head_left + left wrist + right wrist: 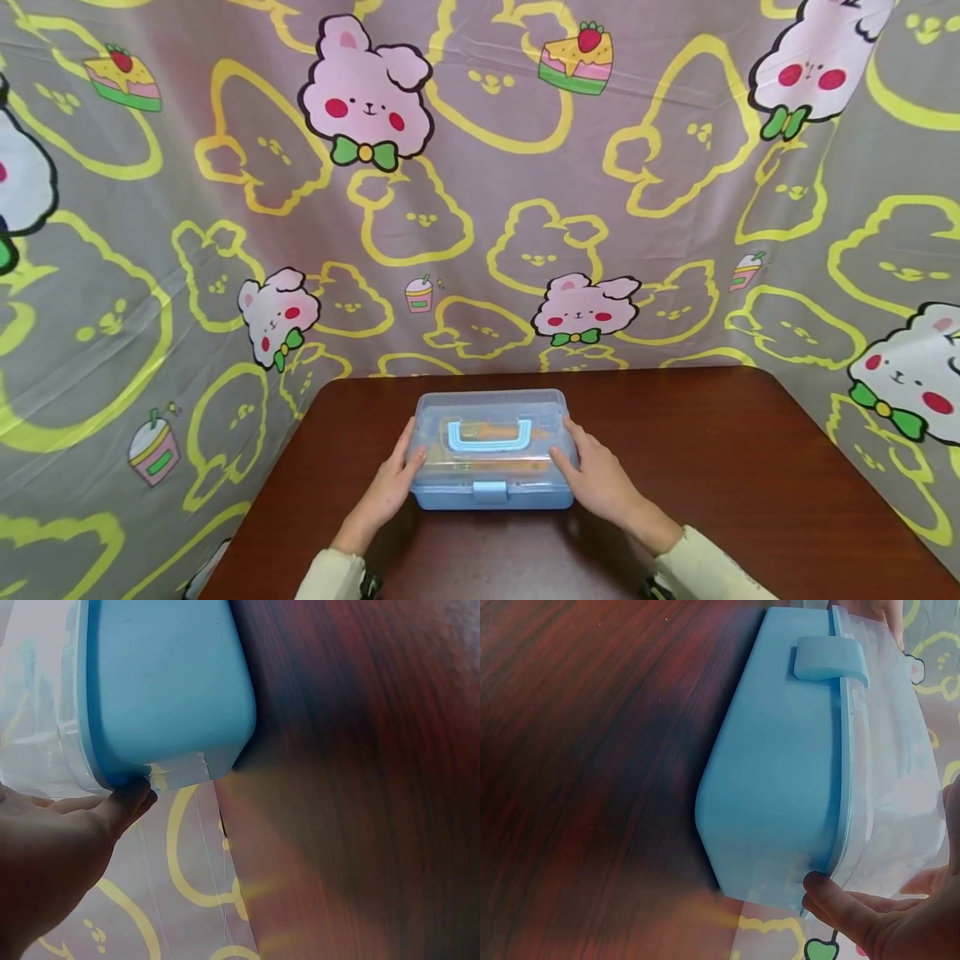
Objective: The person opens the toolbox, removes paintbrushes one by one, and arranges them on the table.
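A blue plastic storage box (491,496) with a clear lid (491,400) sits on the brown table, its lid down. A light blue carrying handle (489,443) lies on the lid, and a blue latch (490,492) is at the front. Orange and yellowish items show blurrily through the lid. My left hand (392,483) grips the box's left end, thumb toward the front and fingers along the side. On the right end my right hand (600,477) grips likewise. In the right wrist view, fingertips (821,885) press at the seam below the lid.
The dark wooden table (697,467) stretches out on both sides of the box. Behind and beside it hangs a grey-pink curtain (480,183) printed with rabbits, cakes and cups, close to the table's edges.
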The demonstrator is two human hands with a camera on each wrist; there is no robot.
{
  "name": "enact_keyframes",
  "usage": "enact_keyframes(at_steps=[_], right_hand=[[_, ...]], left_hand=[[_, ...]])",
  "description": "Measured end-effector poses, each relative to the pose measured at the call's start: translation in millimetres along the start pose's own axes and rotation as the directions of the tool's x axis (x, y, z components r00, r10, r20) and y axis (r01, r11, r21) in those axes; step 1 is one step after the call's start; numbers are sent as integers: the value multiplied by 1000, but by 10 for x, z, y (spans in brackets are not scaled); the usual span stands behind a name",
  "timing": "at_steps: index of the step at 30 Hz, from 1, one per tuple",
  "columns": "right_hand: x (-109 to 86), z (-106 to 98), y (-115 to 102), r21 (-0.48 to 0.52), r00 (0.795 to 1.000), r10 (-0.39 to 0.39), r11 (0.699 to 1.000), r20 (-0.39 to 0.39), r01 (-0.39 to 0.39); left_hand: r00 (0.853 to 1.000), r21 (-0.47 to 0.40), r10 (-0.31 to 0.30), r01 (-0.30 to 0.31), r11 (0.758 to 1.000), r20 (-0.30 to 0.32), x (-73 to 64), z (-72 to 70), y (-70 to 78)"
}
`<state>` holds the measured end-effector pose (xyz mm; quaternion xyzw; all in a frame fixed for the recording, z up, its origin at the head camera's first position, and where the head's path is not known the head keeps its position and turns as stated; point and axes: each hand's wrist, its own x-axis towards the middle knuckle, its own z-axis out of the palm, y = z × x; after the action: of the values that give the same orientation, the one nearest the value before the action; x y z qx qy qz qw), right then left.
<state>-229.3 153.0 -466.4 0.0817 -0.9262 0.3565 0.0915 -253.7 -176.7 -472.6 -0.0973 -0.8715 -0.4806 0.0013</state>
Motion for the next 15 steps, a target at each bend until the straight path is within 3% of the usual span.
enact_keyframes(at_steps=[15], right_hand=[[-41, 37, -81, -26, 1000, -20, 999, 2, 20]], left_hand=[[1000, 3, 11, -10, 1000, -6, -54, -63, -73]])
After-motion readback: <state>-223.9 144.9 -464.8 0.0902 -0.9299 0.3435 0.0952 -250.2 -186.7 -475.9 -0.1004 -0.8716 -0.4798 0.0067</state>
